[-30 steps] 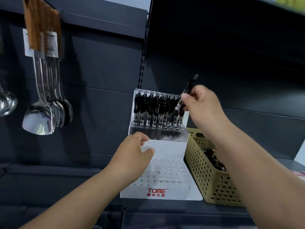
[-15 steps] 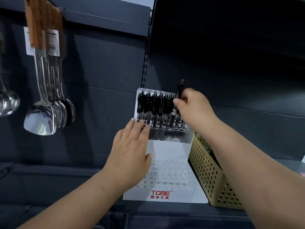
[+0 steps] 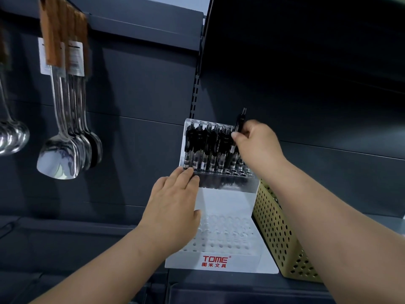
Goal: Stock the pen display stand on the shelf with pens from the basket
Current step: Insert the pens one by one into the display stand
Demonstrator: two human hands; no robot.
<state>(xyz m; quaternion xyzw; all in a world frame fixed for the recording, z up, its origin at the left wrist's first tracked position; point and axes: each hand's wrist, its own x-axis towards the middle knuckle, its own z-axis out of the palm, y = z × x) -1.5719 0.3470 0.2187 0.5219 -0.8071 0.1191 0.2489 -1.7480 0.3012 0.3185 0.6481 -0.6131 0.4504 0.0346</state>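
Head view: right grip [image 3: 255,139] pinching pen [image 3: 239,123].

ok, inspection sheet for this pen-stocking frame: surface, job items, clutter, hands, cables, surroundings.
Surface: dark shelf carrying stand and basket.
Job's things: white pen display stand, upper tier holding a row of black pens, lower tier's holes unfilled; perforated yellow basket touching the stand's right side.
Clutter: nothing seen.
Hands: left hand flat against the stand's left edge; right hand pinching one pen upright over the row's right end.
Cables: nothing seen.
Surroundings: steel spoons and spatulas hanging at left.
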